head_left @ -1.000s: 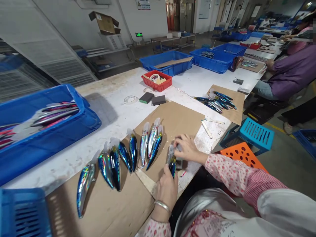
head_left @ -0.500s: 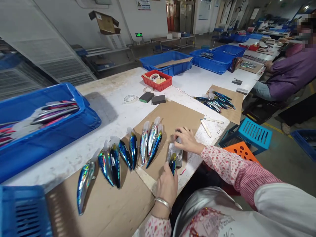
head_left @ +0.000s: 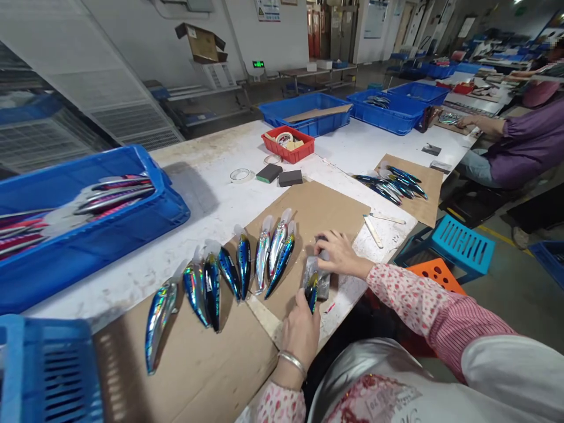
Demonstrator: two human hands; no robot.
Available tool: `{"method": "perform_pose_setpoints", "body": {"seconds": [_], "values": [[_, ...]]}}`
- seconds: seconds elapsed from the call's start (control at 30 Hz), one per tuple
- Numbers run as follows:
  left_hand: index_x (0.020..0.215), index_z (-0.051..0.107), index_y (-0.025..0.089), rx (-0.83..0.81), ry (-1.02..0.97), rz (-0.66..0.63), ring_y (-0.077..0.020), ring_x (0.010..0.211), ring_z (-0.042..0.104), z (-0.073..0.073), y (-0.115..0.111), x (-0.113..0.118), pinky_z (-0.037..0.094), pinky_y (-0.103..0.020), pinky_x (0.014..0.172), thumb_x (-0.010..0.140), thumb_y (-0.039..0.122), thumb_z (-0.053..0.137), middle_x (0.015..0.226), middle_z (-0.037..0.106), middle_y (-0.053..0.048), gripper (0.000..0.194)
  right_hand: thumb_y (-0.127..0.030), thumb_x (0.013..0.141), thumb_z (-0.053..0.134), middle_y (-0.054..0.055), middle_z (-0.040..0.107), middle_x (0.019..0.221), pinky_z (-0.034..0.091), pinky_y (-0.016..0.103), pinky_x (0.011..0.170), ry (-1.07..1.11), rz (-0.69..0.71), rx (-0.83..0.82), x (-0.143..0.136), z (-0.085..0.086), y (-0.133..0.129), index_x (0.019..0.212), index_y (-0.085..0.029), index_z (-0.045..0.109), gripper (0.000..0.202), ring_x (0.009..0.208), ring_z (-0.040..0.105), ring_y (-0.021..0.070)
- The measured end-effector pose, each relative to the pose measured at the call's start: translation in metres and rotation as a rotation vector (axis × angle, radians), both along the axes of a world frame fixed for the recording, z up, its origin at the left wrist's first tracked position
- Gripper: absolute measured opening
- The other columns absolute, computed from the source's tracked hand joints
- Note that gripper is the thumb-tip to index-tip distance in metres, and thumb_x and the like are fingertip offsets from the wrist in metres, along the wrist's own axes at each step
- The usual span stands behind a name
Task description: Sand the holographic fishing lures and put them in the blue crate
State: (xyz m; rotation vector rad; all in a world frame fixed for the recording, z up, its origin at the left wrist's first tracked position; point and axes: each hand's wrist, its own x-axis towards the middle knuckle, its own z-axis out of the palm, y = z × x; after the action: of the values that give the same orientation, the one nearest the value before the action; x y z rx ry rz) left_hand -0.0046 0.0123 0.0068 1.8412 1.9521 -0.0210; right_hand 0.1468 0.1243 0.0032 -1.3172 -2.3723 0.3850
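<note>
My left hand (head_left: 301, 329) is closed around a blue and silver fishing lure (head_left: 312, 292), whose clear lip end points away from me. Beneath that lip end lies a grey block (head_left: 324, 286) on the cardboard (head_left: 328, 208). The curled fingers of my right hand (head_left: 337, 252) grip a grey sanding block (head_left: 323, 254), mostly covered by the fingers, right by the lure's lip. To the left, several finished-looking lures (head_left: 244, 264) lie in a loose row across cardboard sheets, their clear lips facing away. One silver-blue lure (head_left: 159, 323) sits apart at the row's left end.
A blue bin (head_left: 171, 202) of pink lures stands left; a blue crate (head_left: 66, 376) is nearer. Beyond are two sanding sponges (head_left: 291, 178), a tape roll (head_left: 240, 175) and a red tray (head_left: 299, 154). Craft knives (head_left: 373, 231) and more lures (head_left: 396, 183) lie right. A co-worker (head_left: 529, 144) sits farther off.
The view has swung slightly left, so the table's contents sit farther right. Both hands keep almost the same hold at the lure. The co-worker's arm now reaches over the far lures.
</note>
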Motion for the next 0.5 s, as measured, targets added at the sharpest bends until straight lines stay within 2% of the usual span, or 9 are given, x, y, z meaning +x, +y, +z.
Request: {"method": "perform_pose_setpoints", "body": {"seconds": [0.17,0.33,0.43,0.5], "values": [[0.133,0.036,0.008,0.007,0.004,0.004,-0.027,0.089,0.07,-0.002,0.0,0.0,0.047,-0.034,0.069,0.095,0.027,0.039,0.104,0.07,-0.018,0.043,-0.03,0.077,0.066,0.005,0.052,0.127,0.033,0.04,0.092,-0.004,0.14,0.021,0.002,0.005,0.0,0.091,-0.022,0.064,0.016,0.112,0.044,0.0247],[0.131,0.038,0.005,0.021,0.016,-0.006,-0.0264,0.088,0.07,-0.002,0.001,0.0,0.047,-0.033,0.069,0.094,0.024,0.038,0.101,0.07,-0.018,0.041,-0.031,0.077,0.068,0.007,0.054,0.125,0.033,0.041,0.091,-0.012,0.081,0.012,0.002,0.004,0.001,0.09,-0.021,0.064,0.017,0.112,0.044,0.0259],[0.13,0.039,0.008,0.056,0.001,-0.023,-0.0251,0.085,0.07,-0.011,0.003,-0.006,0.047,-0.031,0.065,0.094,0.027,0.037,0.102,0.07,-0.018,0.041,-0.034,0.077,0.069,0.004,0.053,0.126,0.035,0.04,0.091,-0.001,0.145,-0.002,0.001,0.003,0.002,0.093,-0.023,0.063,0.02,0.112,0.045,0.024],[0.127,0.042,0.009,0.083,0.009,-0.027,-0.0259,0.081,0.07,-0.02,0.004,-0.013,0.048,-0.032,0.062,0.095,0.032,0.033,0.1,0.07,-0.018,0.041,-0.037,0.08,0.068,0.003,0.054,0.124,0.037,0.039,0.09,-0.03,0.1,-0.011,0.0,0.004,0.003,0.094,-0.024,0.063,0.02,0.111,0.046,0.0232]]}}
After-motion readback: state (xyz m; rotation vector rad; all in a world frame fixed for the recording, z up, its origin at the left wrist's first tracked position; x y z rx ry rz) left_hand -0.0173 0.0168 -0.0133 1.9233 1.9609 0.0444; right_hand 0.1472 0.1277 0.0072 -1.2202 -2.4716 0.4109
